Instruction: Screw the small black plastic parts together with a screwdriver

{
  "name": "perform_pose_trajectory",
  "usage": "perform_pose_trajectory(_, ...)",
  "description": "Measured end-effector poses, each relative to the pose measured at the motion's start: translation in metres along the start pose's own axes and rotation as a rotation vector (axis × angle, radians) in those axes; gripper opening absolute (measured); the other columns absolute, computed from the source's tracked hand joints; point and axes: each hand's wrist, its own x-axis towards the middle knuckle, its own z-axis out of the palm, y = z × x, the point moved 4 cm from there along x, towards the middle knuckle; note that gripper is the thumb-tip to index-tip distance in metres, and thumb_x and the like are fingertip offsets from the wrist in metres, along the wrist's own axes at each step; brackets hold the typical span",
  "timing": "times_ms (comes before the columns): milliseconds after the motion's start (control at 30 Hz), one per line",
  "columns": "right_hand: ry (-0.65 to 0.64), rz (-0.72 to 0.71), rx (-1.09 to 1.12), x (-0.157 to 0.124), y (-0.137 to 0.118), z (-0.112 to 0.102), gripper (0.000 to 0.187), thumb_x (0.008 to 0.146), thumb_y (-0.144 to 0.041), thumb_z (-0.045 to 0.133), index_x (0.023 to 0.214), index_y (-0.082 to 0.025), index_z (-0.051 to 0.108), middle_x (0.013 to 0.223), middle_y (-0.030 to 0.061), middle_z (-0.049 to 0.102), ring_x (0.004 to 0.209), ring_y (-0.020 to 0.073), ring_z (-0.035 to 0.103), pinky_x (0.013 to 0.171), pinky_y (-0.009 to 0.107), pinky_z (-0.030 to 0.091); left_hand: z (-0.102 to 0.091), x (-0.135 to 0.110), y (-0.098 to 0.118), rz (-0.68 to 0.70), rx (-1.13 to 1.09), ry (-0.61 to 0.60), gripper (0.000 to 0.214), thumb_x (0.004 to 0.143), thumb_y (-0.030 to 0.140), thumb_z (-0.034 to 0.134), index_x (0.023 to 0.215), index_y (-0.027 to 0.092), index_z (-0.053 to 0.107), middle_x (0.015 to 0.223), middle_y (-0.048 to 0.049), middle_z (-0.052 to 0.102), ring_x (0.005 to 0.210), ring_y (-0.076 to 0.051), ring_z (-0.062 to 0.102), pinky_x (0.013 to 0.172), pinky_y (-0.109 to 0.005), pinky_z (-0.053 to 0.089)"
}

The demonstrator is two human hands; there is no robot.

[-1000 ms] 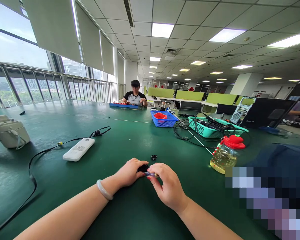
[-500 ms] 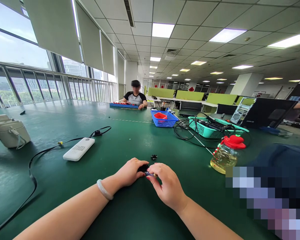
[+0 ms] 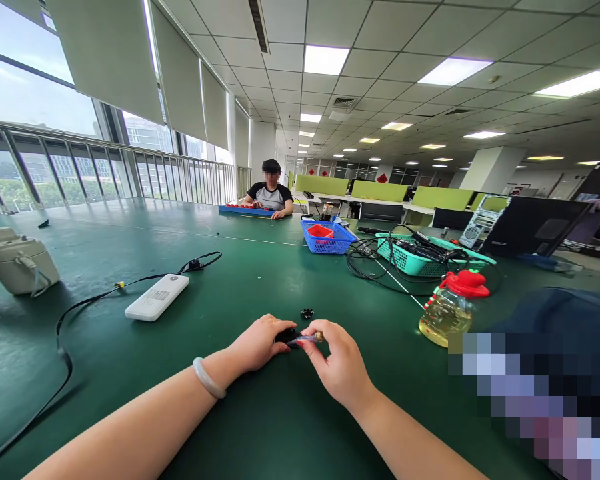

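Note:
My left hand (image 3: 257, 343) rests on the green table (image 3: 130, 347) with its fingers curled around a small black part (image 3: 286, 335). My right hand (image 3: 337, 363) pinches a thin metal tool with a gold end (image 3: 310, 339) and holds its tip against that black part. A second small black piece (image 3: 307, 313) lies loose on the table just beyond my hands. A pale bangle (image 3: 209, 378) sits on my left wrist.
A white power bank (image 3: 157, 297) with a black cable (image 3: 95, 303) lies to the left, a cream pot (image 3: 17, 262) further left. A red-capped bottle of yellow liquid (image 3: 453, 307), a blue basket (image 3: 327, 238) and a teal basket (image 3: 415, 257) stand right. A person (image 3: 270, 193) sits far across.
My right hand has lifted and turned slightly, so the thin tool's gold end now shows above my fingers. My left hand has stayed put.

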Motion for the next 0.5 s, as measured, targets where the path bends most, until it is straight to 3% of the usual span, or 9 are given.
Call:
perform_pose_trajectory(300, -0.032, 0.114, 0.055, 0.0006, 0.0070, 0.0014, 0.006, 0.091, -0.026, 0.055, 0.086, -0.023, 0.053, 0.079, 0.0004, 0.064, 0.071, 0.0159, 0.062, 0.067, 0.028, 0.048, -0.0047, -0.0013, 0.0073, 0.018, 0.035, -0.014, 0.046, 0.082, 0.024, 0.066, 0.127, 0.023, 0.055, 0.112, -0.0071, 0.066, 0.105, -0.025, 0.057, 0.093, -0.036, 0.045)
perform_pose_trajectory(500, -0.087, 0.014, 0.079, -0.0002, -0.0019, 0.0044, 0.005, 0.089, -0.018, 0.053, 0.088, -0.023, 0.053, 0.079, 0.0005, 0.063, 0.069, 0.0154, 0.059, 0.065, 0.028, 0.048, -0.0037, -0.0004, 0.0058, 0.015, 0.037, -0.018, 0.044, 0.084, 0.027, 0.064, 0.127, 0.023, 0.056, 0.113, -0.0079, 0.066, 0.106, -0.025, 0.057, 0.094, -0.038, 0.045)
